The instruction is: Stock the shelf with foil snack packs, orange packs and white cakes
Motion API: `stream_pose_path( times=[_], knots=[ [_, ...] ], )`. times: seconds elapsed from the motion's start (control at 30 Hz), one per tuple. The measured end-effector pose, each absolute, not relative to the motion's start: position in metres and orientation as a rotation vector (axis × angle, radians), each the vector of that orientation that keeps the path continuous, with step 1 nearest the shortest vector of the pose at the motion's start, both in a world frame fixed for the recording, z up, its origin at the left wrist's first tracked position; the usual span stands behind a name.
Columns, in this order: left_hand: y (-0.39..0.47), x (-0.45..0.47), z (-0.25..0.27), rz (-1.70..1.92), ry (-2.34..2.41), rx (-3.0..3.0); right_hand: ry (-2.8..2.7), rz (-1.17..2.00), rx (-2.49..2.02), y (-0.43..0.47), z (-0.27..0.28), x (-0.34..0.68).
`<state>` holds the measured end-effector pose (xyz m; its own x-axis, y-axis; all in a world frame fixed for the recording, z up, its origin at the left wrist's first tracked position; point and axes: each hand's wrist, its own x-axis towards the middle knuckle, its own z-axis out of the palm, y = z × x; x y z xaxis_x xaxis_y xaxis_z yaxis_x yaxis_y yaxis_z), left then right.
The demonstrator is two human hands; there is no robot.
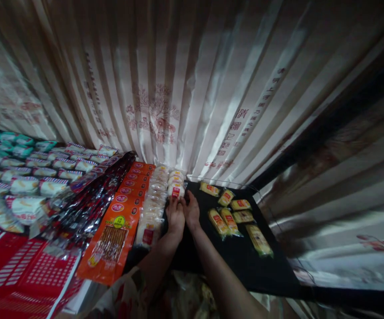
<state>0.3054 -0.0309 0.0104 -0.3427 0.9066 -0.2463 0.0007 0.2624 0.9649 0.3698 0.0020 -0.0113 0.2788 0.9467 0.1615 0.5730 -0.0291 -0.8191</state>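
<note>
My left hand (175, 218) reaches to the near end of a short row of round white packaged cakes. Its fingers are closed on the front packaged cake (176, 191), which has a red label and clear wrap. Against the right edge of the same cake, my right hand (192, 210) has its fingers bent inward, partly hidden in the dim light. A longer row of overlapping clear packets (151, 208) with white contents runs just left of my left hand. On the black tabletop (195, 254) to the right lie several yellow wrapped cakes (227, 220).
Orange snack packs (122, 226) overlap in a row at the left, beside dark shiny packets (92, 204) and several white bags (25, 184). Green bags (7, 139) sit farther back. A red plastic basket (39, 270) stands front left. A pleated printed curtain (165, 79) hangs behind.
</note>
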Motion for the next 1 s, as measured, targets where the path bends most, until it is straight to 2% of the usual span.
stream_pose_path(
  times=[0.33, 0.53, 0.67, 0.87, 1.0],
  knots=[
    [-0.108, 0.308, 0.01, 1.106, 1.673, 1.056, -1.437, 0.591, -1.594, -0.093, -0.018, 0.379],
    [-0.179, 0.306, 0.009, 1.148, 1.59, 1.232, -1.549, 0.475, -1.451, -0.173, -0.03, 0.39],
    [-0.222, 0.294, 0.002, 1.108, 1.484, 1.402, -1.638, 0.447, -1.519, -0.225, -0.04, 0.393],
    [-0.242, 0.281, -0.021, 0.871, 1.713, 1.054, -1.857, 0.516, -1.86, -0.247, -0.052, 0.392],
    [-0.232, 0.283, -0.036, 0.848, 1.656, 0.895, -1.963, 0.536, -1.912, -0.236, -0.055, 0.39]
  ],
)
